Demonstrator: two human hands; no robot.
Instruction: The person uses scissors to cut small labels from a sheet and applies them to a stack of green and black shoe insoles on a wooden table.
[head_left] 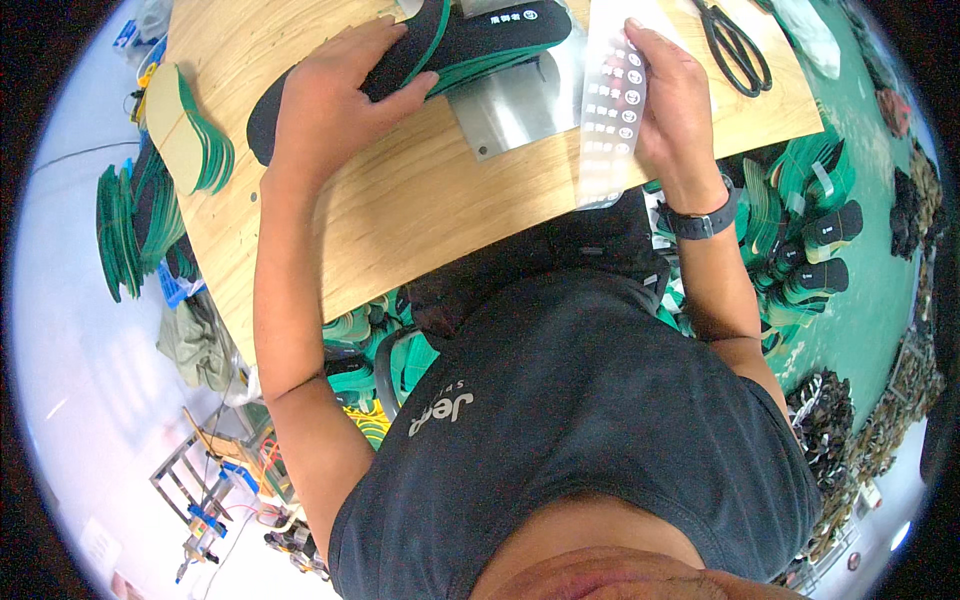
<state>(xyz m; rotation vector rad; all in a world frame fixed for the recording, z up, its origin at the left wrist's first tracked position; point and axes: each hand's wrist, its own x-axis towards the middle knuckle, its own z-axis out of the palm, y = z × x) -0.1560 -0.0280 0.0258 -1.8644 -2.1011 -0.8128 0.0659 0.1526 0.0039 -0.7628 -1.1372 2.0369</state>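
On the wooden table, my left hand [342, 98] lies over a black insole [264, 122] with its fingers and thumb curved around it. A stack of black insoles with green undersides [500, 45] extends right from that hand; the top one carries a small white mark. My right hand [672, 100] pinches a translucent film strip [608, 110] along its right edge, thumb on top. Rows of white printed marks run down the strip. Part of the strip hangs over the table's near edge. The far ends of some insoles are cut off by the frame's top.
A clear plate [525, 112] lies between the hands on the wooden table [400, 215]. Black-handled scissors [738, 50] are at the far right. A fanned stack of beige and green insoles [187, 135] is at the left edge. More insole bundles [810, 245] sit below on the right.
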